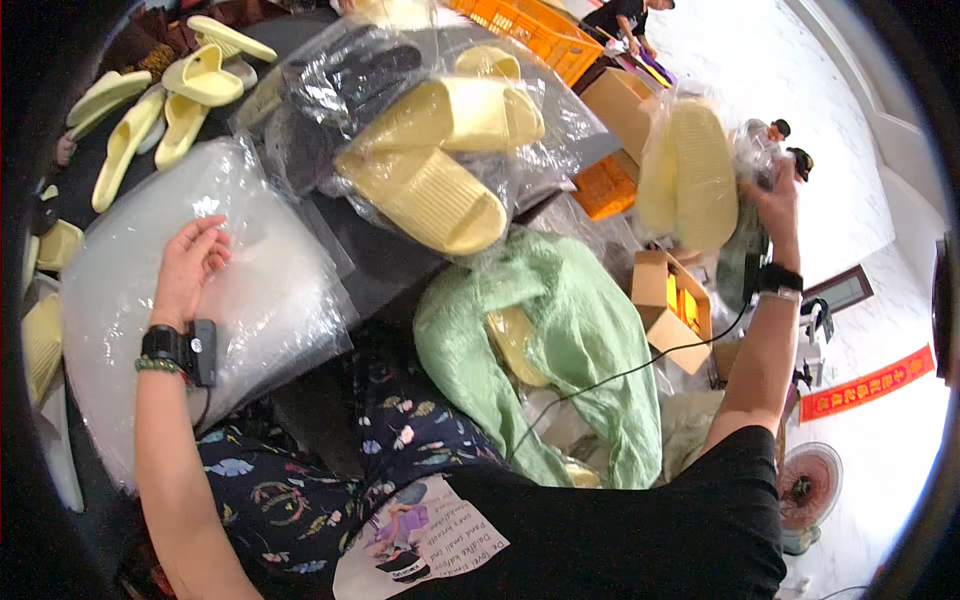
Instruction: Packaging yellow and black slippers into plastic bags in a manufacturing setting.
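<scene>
While left hand (188, 268) rests on plastic bags (210, 300), right hand (775, 205) grips bagged slippers (690, 175)

Pale tiled floor (880, 420) in bright light, white wall (850, 60) at the upper right, orange plastic crate (530, 30) at the top, open cardboard boxes (670, 300) on the floor, standing fan (805, 490) lower right, red banner (868, 383), dark desk (370, 250)
</scene>
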A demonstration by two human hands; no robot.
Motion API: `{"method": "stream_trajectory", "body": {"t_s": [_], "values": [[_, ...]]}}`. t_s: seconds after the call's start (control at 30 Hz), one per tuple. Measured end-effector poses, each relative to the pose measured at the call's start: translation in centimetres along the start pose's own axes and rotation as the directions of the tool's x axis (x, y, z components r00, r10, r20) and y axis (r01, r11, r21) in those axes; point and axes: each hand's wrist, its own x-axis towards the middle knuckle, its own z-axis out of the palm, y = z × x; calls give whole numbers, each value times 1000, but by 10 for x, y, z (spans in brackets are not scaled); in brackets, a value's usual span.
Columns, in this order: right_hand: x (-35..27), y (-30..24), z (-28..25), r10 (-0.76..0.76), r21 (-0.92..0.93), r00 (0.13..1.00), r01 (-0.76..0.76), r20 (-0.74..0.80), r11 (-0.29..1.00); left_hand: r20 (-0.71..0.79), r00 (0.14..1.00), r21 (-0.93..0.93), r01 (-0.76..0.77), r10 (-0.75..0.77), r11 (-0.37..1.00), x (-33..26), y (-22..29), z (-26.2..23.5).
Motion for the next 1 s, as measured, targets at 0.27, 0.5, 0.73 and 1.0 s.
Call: {"method": "stream_trajectory", "body": {"t_s": [0.27, 0.5, 0.73, 1.0], "values": [[128, -129, 106, -418, -440, 651, 141, -633, 887, -19, 999, -36, 27, -28, 999, -9, 11, 1], [87, -208, 310, -583, 169, 810, 568, 63, 806, -15, 1000, -41, 10, -11, 999, -6, 14, 9], [88, -212, 316, -562, 335, 786, 473, 258, 815, -20, 1000, -60, 7, -8, 998, -9, 13, 4], [78, -224, 278, -476, 223, 855, 432, 208, 874, -14, 1000, -52, -10, 10, 999, -10, 13, 2]]}}
